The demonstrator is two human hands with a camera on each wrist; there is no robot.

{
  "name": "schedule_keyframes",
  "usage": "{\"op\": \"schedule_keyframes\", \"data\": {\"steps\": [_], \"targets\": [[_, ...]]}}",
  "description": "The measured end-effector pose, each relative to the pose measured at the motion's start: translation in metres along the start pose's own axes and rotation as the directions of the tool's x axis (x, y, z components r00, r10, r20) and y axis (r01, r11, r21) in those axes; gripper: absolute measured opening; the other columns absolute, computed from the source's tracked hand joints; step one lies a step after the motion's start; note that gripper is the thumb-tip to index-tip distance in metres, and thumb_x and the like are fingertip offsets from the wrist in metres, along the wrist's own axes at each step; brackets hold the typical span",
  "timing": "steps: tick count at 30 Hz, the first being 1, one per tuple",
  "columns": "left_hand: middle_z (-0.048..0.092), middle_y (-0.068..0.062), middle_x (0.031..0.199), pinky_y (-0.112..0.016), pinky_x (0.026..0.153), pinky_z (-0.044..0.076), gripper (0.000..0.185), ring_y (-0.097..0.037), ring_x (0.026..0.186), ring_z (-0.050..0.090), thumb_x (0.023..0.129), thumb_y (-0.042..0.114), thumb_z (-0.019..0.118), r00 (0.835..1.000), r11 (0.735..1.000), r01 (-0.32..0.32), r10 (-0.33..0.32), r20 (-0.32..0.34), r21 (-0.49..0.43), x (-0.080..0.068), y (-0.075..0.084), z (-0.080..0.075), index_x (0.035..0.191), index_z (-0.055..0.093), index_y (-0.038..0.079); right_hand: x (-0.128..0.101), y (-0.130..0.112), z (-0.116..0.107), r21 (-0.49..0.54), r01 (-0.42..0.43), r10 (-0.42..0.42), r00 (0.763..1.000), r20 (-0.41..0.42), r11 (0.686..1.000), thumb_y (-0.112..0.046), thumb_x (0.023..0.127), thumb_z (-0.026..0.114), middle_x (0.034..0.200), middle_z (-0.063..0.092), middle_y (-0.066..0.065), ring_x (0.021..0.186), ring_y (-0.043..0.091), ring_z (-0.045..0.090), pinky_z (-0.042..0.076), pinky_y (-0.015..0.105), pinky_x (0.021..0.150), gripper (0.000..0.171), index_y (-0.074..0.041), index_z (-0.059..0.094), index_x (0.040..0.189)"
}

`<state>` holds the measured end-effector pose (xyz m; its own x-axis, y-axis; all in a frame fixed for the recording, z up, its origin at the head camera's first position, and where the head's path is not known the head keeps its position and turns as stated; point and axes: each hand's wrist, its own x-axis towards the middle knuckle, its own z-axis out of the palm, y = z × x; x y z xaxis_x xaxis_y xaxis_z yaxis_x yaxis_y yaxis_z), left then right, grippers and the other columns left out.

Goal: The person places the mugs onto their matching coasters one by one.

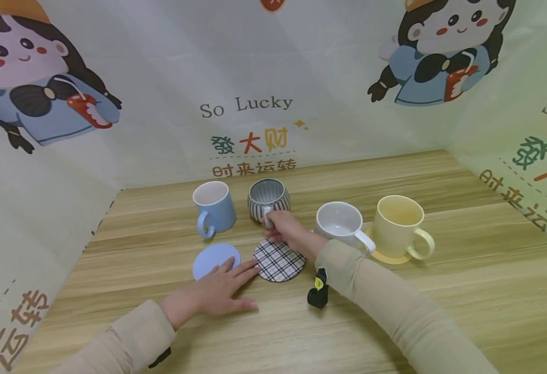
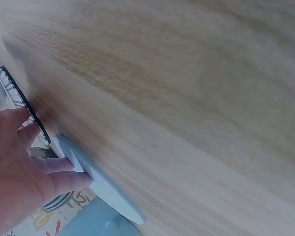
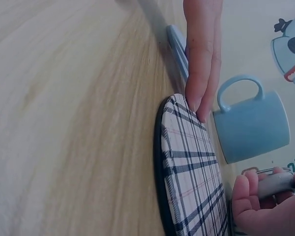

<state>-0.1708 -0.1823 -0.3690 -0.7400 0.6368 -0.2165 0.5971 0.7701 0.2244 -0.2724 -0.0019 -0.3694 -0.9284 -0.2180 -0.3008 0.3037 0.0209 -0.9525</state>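
My right hand (image 1: 286, 227) pinches the handle of a grey striped mug (image 1: 264, 193), which stands behind a plaid coaster (image 1: 279, 262). In the right wrist view, its fingers (image 3: 246, 196) curl round that grey handle (image 3: 276, 184). My left hand (image 1: 219, 288) lies spread with straight fingers, touching a light blue coaster (image 1: 210, 258) and the near-left edge of the plaid one. Two of its fingers rest on the blue coaster (image 2: 113, 192) in the left wrist view. A light blue mug (image 1: 217, 208) stands behind the blue coaster.
To the right, a white mug (image 1: 336, 221) stands partly behind my right forearm. Beside it, a yellow mug (image 1: 397, 228) sits on a yellow coaster (image 1: 390, 258). The wooden table (image 1: 273, 332) ends at a printed curtain (image 1: 170, 93) at the back and sides.
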Motion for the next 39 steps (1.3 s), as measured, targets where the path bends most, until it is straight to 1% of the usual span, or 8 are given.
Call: {"op": "schedule_keyframes", "data": {"steps": [5, 8, 14, 18, 22, 25, 29, 39], "targets": [[0.025, -0.005, 0.150, -0.066, 0.098, 0.024, 0.072, -0.051, 0.131, 0.019, 0.088, 0.054, 0.049, 1.000, 1.000, 0.010, -0.010, 0.012, -0.007, -0.0004, 0.0009, -0.0007, 0.143, 0.032, 0.012, 0.0002, -0.0001, -0.0007, 0.066, -0.031, 0.033, 0.999, -0.025, 0.997, -0.017, 0.092, 0.039, 0.076, 0.052, 0.003, 0.058, 0.009, 0.049, 0.045, 0.018, 0.046, 0.023, -0.001, 0.055, 0.086], [0.024, -0.003, 0.151, -0.065, 0.099, 0.024, 0.072, -0.050, 0.131, 0.018, 0.088, 0.055, 0.048, 1.000, 1.000, 0.020, -0.020, 0.017, -0.004, -0.0001, 0.0010, -0.0003, 0.143, 0.031, 0.013, 0.0004, 0.0001, -0.0016, 0.095, -0.041, 0.045, 0.998, -0.042, 0.995, -0.020, 0.093, 0.038, 0.073, 0.049, 0.001, 0.057, 0.010, 0.048, 0.045, 0.018, 0.044, 0.023, -0.006, 0.051, 0.080], [0.024, -0.004, 0.151, -0.065, 0.099, 0.024, 0.072, -0.050, 0.131, 0.018, 0.088, 0.054, 0.049, 1.000, 1.000, 0.023, -0.023, 0.010, -0.003, -0.0004, 0.0006, -0.0002, 0.143, 0.031, 0.012, 0.0015, 0.0004, -0.0026, 0.096, -0.041, 0.047, 0.997, -0.058, 0.995, -0.022, 0.094, 0.038, 0.067, 0.050, -0.002, 0.054, 0.010, 0.048, 0.044, 0.019, 0.044, 0.026, -0.008, 0.050, 0.075], [0.023, -0.004, 0.151, -0.065, 0.100, 0.023, 0.072, -0.050, 0.132, 0.018, 0.088, 0.054, 0.048, 1.000, 1.000, 0.029, -0.029, 0.011, -0.004, -0.0005, 0.0005, -0.0002, 0.144, 0.030, 0.012, 0.0033, 0.0016, -0.0022, 0.088, -0.026, 0.031, 0.998, -0.057, 0.996, -0.020, 0.091, 0.036, 0.060, 0.045, -0.002, 0.048, 0.007, 0.042, 0.038, 0.017, 0.042, 0.027, -0.009, 0.047, 0.070], [0.024, -0.004, 0.151, -0.065, 0.100, 0.023, 0.072, -0.050, 0.132, 0.018, 0.088, 0.055, 0.048, 0.999, 1.000, 0.029, -0.029, 0.014, -0.009, -0.0003, 0.0008, -0.0006, 0.143, 0.031, 0.012, 0.0050, 0.0036, -0.0016, 0.105, -0.008, 0.015, 0.998, -0.068, 0.994, -0.019, 0.089, 0.036, 0.056, 0.039, -0.003, 0.044, 0.005, 0.034, 0.031, 0.016, 0.040, 0.026, -0.010, 0.043, 0.065], [0.025, -0.005, 0.150, -0.066, 0.099, 0.023, 0.072, -0.050, 0.131, 0.018, 0.088, 0.055, 0.048, 1.000, 1.000, 0.024, -0.024, 0.015, -0.011, -0.0003, 0.0011, -0.0011, 0.143, 0.031, 0.012, 0.0052, 0.0054, -0.0011, 0.101, 0.016, -0.008, 0.997, -0.082, 0.995, -0.018, 0.088, 0.036, 0.054, 0.037, -0.005, 0.043, 0.005, 0.032, 0.028, 0.016, 0.038, 0.026, -0.011, 0.041, 0.064], [0.025, -0.004, 0.150, -0.066, 0.099, 0.023, 0.071, -0.050, 0.131, 0.019, 0.088, 0.054, 0.048, 1.000, 1.000, 0.024, -0.024, 0.017, -0.009, -0.0001, 0.0015, -0.0018, 0.143, 0.032, 0.012, 0.0046, 0.0074, -0.0009, 0.077, 0.042, -0.033, 0.993, -0.111, 0.996, -0.019, 0.089, 0.037, 0.054, 0.037, -0.006, 0.044, 0.005, 0.032, 0.027, 0.016, 0.039, 0.026, -0.012, 0.041, 0.064], [0.026, -0.006, 0.150, -0.066, 0.099, 0.023, 0.071, -0.051, 0.131, 0.019, 0.088, 0.053, 0.049, 1.000, 1.000, 0.019, -0.018, 0.016, -0.024, 0.0009, 0.0021, -0.0043, 0.142, 0.033, 0.010, 0.0000, 0.0073, -0.0017, 0.040, 0.059, -0.051, 0.982, -0.181, 0.997, -0.021, 0.088, 0.039, 0.055, 0.039, -0.005, 0.044, 0.006, 0.034, 0.030, 0.018, 0.040, 0.027, -0.014, 0.042, 0.062]]}}
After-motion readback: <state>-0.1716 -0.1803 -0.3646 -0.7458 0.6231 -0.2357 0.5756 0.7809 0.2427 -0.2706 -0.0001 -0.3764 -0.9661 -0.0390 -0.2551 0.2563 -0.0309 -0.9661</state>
